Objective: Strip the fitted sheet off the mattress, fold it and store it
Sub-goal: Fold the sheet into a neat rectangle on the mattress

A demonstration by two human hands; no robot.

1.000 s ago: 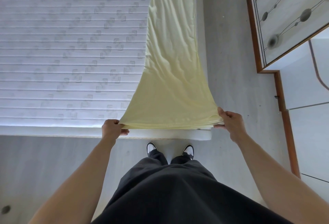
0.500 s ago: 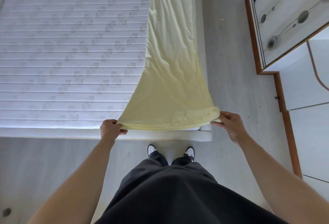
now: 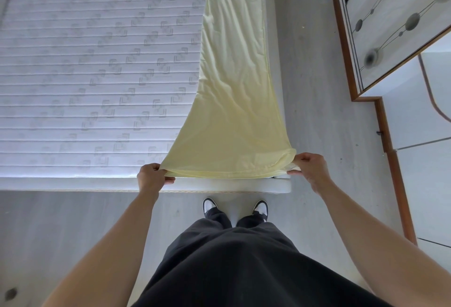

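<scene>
at the mattress (image 3: 97,62) foot edge, left hand (image 3: 152,176) and right hand (image 3: 308,169) each pinch the yellow sheet (image 3: 231,111) corners (fabric taut between them).

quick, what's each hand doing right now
Left hand: grips the near left corner of the yellow sheet.
Right hand: grips the sheet's near right corner.

head cam: the only view, worn on my head | faces forward and steeply down over my torso | near: my left hand (image 3: 152,176) and right hand (image 3: 310,169) at the mattress (image 3: 97,62) edge, my shoes (image 3: 235,206) below | far: floor (image 3: 312,87) and cabinet (image 3: 390,26) on the right | wide-angle, edges bowed
</scene>
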